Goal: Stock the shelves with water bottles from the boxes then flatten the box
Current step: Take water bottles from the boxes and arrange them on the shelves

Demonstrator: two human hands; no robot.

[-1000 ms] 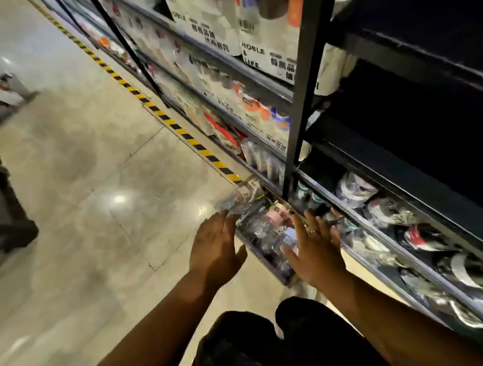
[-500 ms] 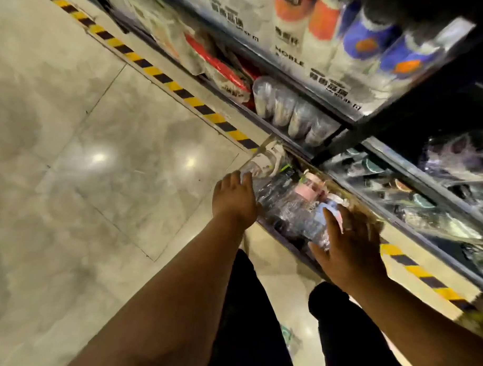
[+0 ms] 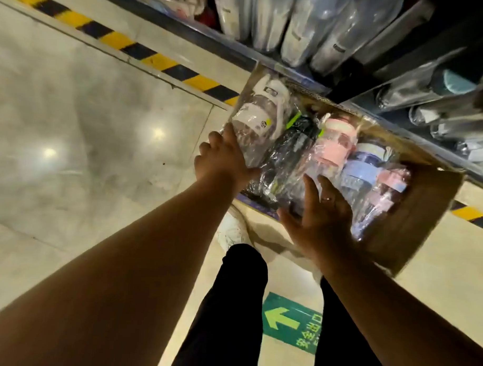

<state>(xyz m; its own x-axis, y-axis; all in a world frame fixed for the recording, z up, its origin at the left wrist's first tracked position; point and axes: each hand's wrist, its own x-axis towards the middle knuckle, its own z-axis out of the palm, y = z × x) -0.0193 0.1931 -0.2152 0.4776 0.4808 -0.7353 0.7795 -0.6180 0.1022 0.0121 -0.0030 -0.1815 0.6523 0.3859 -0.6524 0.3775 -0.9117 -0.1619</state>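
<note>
An open cardboard box (image 3: 414,216) sits on the floor against the bottom shelf (image 3: 293,75). Several plastic-wrapped water bottles lie side by side in it: a white-lidded one (image 3: 253,114) at the left, then a black one with green trim (image 3: 291,146), a pink-lidded one (image 3: 335,139) and a blue-lidded one (image 3: 364,165). My left hand (image 3: 222,157) grips the lower end of the white-lidded bottle, thumb across it. My right hand (image 3: 324,210) lies over the middle bottles with fingers straight and spread, holding nothing.
More wrapped bottles fill the shelf levels (image 3: 308,29) above the box. A yellow-and-black hazard stripe (image 3: 157,62) runs along the shelf base. My dark-trousered legs (image 3: 230,305) stand just before the box, beside a green exit arrow sticker (image 3: 290,321) on the floor.
The view has dropped down onto the box. My left hand has closed round the white-lidded bottle's end. My right hand has spread out over the middle bottles.
</note>
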